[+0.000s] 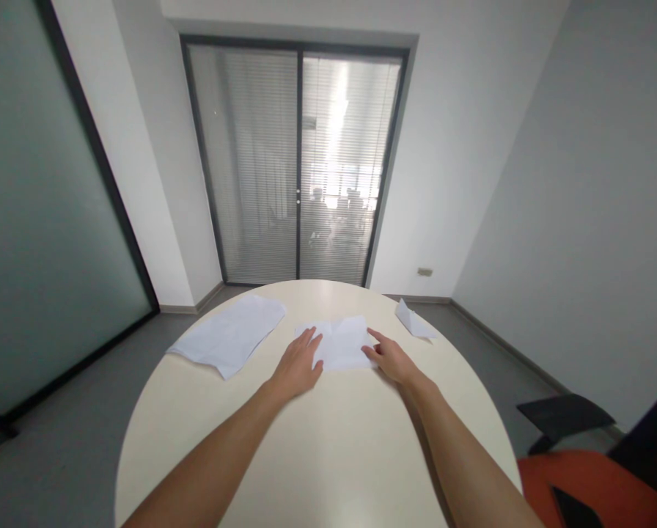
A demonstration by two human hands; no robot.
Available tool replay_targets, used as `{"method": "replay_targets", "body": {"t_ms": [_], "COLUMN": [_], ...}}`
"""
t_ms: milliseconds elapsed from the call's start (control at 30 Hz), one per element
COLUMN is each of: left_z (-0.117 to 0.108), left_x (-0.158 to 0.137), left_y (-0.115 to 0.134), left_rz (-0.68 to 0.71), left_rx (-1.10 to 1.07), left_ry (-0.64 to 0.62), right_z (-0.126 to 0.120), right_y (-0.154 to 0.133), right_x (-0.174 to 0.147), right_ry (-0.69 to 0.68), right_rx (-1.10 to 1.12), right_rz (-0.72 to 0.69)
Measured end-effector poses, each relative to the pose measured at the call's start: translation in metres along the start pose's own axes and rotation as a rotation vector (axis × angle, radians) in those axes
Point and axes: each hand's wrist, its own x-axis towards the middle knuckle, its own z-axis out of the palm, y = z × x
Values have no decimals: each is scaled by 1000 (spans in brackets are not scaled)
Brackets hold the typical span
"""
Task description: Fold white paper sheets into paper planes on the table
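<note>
A white sheet of paper [340, 346] with faint crease lines lies on the round table between my two hands. My left hand [300, 363] rests flat over the sheet's left edge, fingers stretched out and thumb apart. At the right edge is my right hand [390, 356], its index finger and thumb extended and touching the paper or just beside it; the other fingers are curled and partly hidden. Nothing shows inside either hand.
Larger white sheets [235, 330] lie at the table's left. A folded white paper [413, 321] stands partly raised near the right rim of the cream table [328, 462]. An orange and black chair [586, 484] is at the lower right. Glass doors [298, 161] are behind.
</note>
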Motion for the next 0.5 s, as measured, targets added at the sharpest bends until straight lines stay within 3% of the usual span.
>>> {"method": "replay_targets", "body": {"t_ms": [267,400,500], "left_z": [7,9,7], "left_x": [-2,-3,-4], "left_y": [1,1,3], "left_rz": [-18,-49,-52], "left_rx": [-34,-27,-39], "left_ry": [-144,-209,-221], "right_z": [-6,-11,-9], "right_y": [-6,-16,-32], "right_x": [-3,-3,-3], "right_ry": [-78,-75,-3], "right_rx": [-39,-264,-397], "right_rz": [2,51,11]}}
